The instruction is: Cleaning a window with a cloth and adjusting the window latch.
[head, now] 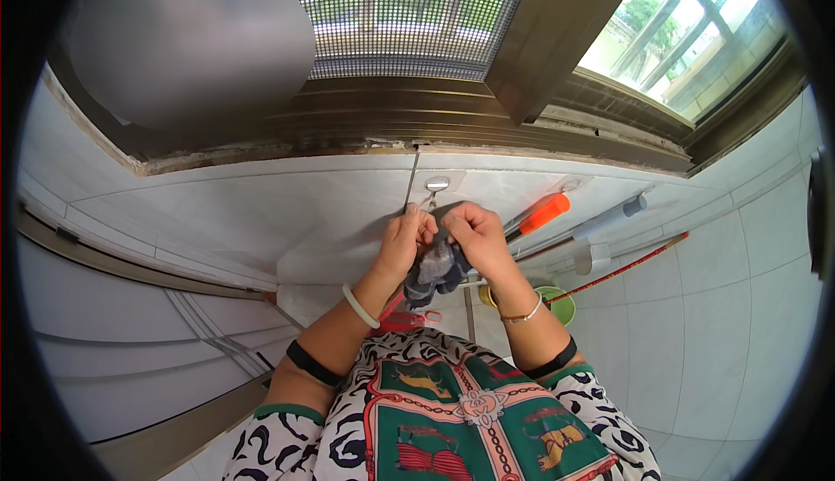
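A bundle of grey-and-black cloth [438,267] hangs in front of the tiled wall, just below both hands. My right hand [479,230] pinches its upper edge with bent fingers. Close beside it, my left hand [406,239] has its thumb and fingers curled together; whether anything is gripped there is hidden. A thin dark line [412,177] runs from the left fingertips up to the window frame, and I cannot tell if it is a rod or a tile seam. Behind the fingers, a metal wall hook [436,185] on a clear pad carries something thin.
Above is a window frame [417,112] with mesh. An orange-handled tool [545,213] and a grey-handled pole [610,218] hang at right. A red stick [626,269] leans near a green bucket [561,306]. White panels [150,305] stand left; a red object [399,322] sits low.
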Tool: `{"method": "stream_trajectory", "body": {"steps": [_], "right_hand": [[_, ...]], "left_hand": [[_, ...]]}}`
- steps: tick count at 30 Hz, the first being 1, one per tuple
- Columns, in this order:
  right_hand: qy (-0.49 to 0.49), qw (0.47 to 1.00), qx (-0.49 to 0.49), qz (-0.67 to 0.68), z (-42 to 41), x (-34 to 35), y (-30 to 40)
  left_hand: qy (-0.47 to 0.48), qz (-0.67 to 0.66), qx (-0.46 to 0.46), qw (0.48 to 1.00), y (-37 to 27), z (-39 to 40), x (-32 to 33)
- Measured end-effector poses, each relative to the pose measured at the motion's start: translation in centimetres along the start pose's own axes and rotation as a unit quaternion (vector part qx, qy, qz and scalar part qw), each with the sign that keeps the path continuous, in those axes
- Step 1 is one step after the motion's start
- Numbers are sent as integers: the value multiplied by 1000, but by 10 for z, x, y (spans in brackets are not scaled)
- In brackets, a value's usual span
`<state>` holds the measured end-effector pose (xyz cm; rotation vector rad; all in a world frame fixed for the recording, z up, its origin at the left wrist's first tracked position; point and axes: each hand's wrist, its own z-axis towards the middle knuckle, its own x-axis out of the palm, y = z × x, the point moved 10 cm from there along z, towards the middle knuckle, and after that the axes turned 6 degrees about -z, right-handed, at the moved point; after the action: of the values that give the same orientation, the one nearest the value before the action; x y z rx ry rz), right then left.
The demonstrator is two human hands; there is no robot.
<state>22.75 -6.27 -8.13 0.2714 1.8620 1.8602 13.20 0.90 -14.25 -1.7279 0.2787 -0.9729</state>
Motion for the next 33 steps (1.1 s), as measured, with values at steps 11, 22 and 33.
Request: {"method": "stream_trajectory", "body": {"steps": [11, 22, 33], "right_hand": [[51, 985, 63, 152, -48, -31, -1], [34, 972, 133, 190, -52, -20, -56], [7, 993, 104, -47, -39, -22, -92]], "left_hand": [[-17, 135, 85, 987, 9, -33, -30], [59, 341, 93, 934, 17, -24, 15], [64, 351, 80, 931, 36, -16, -3]]}}
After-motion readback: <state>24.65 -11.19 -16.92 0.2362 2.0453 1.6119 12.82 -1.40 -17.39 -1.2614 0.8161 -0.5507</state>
